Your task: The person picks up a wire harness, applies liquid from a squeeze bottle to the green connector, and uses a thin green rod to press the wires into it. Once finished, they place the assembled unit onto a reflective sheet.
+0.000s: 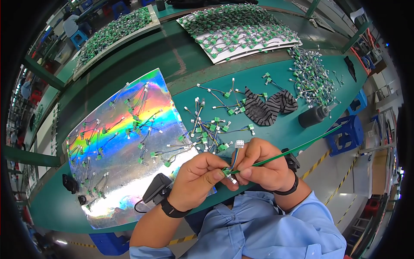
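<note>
Close to my body, both hands meet over the table's front edge. My left hand is closed in a pinch on a small wire harness, whose white plug points up between the hands. At its lower end, a green part and a whitish end show by my left thumb. My right hand pinches a long, thin green strip, its end against the harness at the left fingertips. The strip's other end runs out to the right. Just beyond my hands lies a loose pile of similar harnesses.
A shiny silver sheet with scattered harnesses lies at left. Striped dark cloth, a black bottle and a harness heap are at right. Filled boards stand behind, and a blue stool is beside the table.
</note>
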Available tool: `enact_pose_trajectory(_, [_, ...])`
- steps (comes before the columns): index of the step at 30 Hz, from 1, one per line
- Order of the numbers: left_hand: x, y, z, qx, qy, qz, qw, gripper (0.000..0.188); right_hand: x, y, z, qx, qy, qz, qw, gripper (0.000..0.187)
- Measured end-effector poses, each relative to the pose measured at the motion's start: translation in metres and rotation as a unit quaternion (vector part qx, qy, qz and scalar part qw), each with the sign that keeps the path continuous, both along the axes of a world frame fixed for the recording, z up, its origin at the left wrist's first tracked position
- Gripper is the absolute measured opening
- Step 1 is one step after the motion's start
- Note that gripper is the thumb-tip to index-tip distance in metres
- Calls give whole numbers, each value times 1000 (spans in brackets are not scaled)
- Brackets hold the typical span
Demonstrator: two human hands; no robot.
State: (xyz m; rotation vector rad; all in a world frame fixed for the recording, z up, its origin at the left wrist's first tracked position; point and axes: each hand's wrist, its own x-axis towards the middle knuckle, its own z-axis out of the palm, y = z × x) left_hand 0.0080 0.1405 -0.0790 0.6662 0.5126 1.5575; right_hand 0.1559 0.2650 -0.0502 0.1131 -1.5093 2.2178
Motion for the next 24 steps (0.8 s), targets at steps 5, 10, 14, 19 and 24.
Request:
enact_pose_trajectory(5, [0,0,1,1,4,7,1000,16,0,1,0,13,2,3,1000,7])
enact_pose_trajectory(10, [-1,1,1,-14,-21,-12,1000,17,0,3,2,41,1,7,999,7])
enact_pose_trajectory(14, [1,0,0,-21,-29,-13,999,16,1,3,0,41,-5,6,999,7])
enact_pose_trajectory(19, [2,-1,4,4,26,63,998,15,2,6,-1,32,17,-41,999,5])
enact_pose_trajectory(24, [3,-2,15,34,173,189,966,17,5,11,9,165,-18,-142,976,4])
